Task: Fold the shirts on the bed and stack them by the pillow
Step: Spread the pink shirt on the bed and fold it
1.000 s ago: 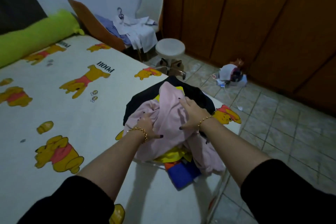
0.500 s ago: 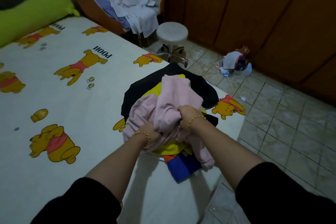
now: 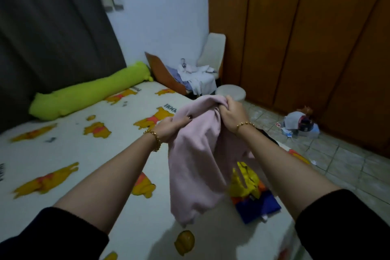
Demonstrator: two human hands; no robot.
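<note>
White stool [image 3: 231,91] beside chair [image 3: 212,48]; wooden wardrobe [image 3: 295,38] behind.

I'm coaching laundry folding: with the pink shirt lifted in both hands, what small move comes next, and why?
Probably draw the hands apart to open the pink shirt: left hand and right hand grip it close together, so it hangs bunched over the bed.

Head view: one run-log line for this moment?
left hand: grips pink shirt | right hand: grips it too | pink shirt: unfolded, hangs above bed | clothes pile: at bed edge
</note>
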